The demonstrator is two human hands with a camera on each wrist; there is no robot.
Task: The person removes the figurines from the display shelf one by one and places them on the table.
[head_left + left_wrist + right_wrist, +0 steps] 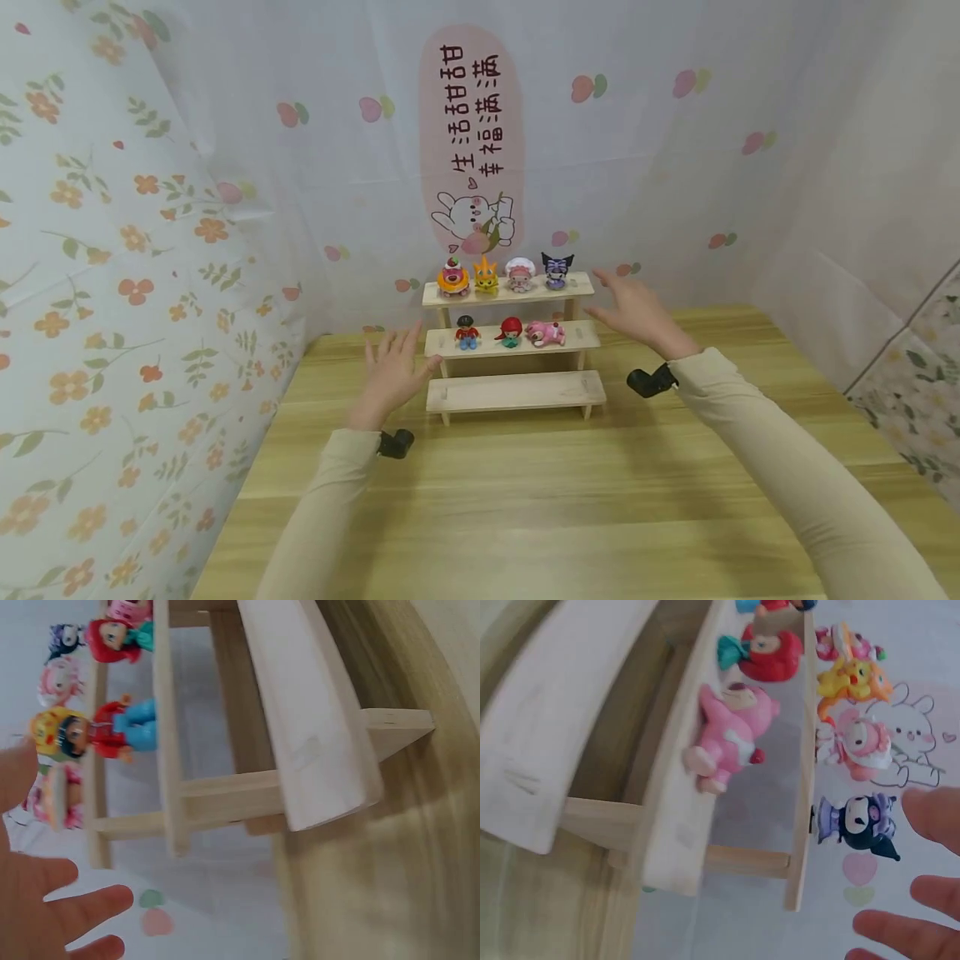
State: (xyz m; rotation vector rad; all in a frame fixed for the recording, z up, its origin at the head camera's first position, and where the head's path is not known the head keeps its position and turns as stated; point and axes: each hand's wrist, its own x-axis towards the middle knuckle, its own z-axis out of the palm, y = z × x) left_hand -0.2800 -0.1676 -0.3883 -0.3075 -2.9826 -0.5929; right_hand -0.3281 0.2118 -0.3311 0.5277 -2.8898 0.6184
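Note:
A three-step wooden display stand (516, 392) faces me, its lowest step bare. On the top step sit a pink bear in an orange ring (453, 278), a yellow figure (486, 277), a pink figure in a white hat (520, 275) and a black-and-purple figure (556, 272). The middle step holds a figure in red and blue (467, 333), a red-haired figure (511, 332) and a lying pink bear (546, 333). My left hand (393, 375) hovers with fingers spread at the stand's left side. Across from it, my right hand (636, 312) is extended beside the upper steps, holding nothing.
The stand rests on a wood-grain table (510, 500) near its back edge. Behind hangs a white cloth (337, 167) with fruit prints and a rabbit drawing. A flowered curtain (135, 292) borders the left side. Each wrist wears a small black camera (651, 381).

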